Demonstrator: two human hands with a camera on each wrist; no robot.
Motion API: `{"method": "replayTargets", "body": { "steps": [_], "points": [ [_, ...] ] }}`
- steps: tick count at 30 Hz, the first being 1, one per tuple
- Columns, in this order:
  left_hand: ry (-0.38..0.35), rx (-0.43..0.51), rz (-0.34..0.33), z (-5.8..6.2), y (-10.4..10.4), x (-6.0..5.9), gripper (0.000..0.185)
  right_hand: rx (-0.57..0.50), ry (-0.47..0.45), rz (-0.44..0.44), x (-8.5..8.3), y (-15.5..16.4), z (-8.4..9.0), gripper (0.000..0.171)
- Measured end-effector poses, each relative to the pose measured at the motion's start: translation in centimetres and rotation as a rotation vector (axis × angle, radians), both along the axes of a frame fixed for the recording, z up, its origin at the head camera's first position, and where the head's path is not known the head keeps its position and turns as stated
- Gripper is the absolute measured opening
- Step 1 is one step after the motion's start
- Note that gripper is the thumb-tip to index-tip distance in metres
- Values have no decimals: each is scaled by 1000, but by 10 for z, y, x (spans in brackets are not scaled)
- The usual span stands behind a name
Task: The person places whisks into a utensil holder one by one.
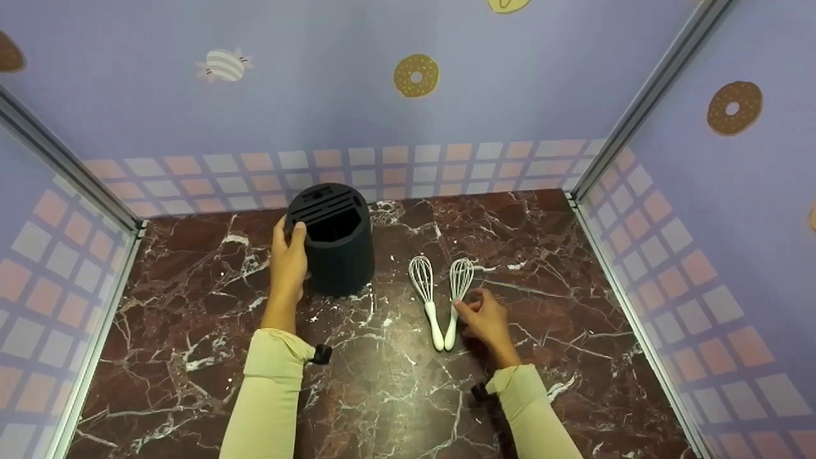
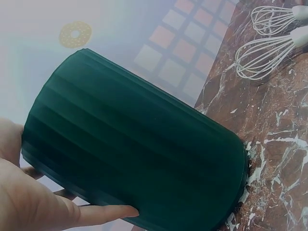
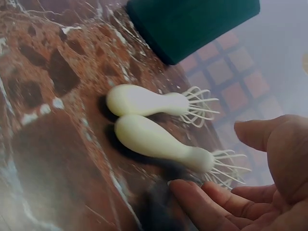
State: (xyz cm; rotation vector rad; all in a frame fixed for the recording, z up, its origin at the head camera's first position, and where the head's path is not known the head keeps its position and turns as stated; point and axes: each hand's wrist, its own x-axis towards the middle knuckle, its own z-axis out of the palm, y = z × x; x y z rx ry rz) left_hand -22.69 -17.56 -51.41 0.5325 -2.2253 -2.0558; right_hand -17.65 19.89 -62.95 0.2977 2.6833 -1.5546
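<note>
**A:** Where are the hands, and what has each got hold of?

**B:** The left hand [image 1: 288, 258] is wrapped against the side of a dark ribbed utensil holder [image 1: 336, 239], thumb near its slotted rim; the holder stands upright toward the back of the counter. The right hand [image 1: 488, 319] holds nothing: its fingers are loosely spread just beside the right whisk [image 1: 456, 299], and I cannot tell whether they touch it. The left whisk [image 1: 427, 299] lies alongside, handles meeting, wire heads pointing away.

**A:** What might go wrong?

**B:** As I judge it, the smooth rounded handles could roll or slip from a loose pinch. A fingertip could also nudge the neighbouring whisk, since the two lie touching. The holder could tip if pushed high on its side (it is tall).

**A:** And the surroundings?

**B:** A dark red marble countertop [image 1: 574, 268] with white veins, enclosed by lilac walls [image 1: 319, 95] printed with doughnuts, sweets and pink-and-white tiles, joined by metal corner posts.
</note>
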Motion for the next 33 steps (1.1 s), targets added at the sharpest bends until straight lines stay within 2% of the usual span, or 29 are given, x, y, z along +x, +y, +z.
{"method": "replayTargets", "body": {
  "steps": [5,12,19,22,27,33],
  "points": [
    [-23,-14,-6,-1,-1,-1,62,89,7,7,0,-8,-5,62],
    [-31,-7,-21,1,2,-1,61,103,11,7,0,-14,-7,59],
    [-63,29,-83,2,13,-3,63,52,-12,3,1,-16,-7,54],
    [-64,30,-99,2,18,-2,65,-16,-41,7,3,-15,-5,52],
    [-54,50,-107,2,24,-1,67,-175,-108,-14,6,-14,4,53],
    [-58,62,-93,2,30,1,65,-201,-77,-29,4,-13,15,56]
  ]
}}
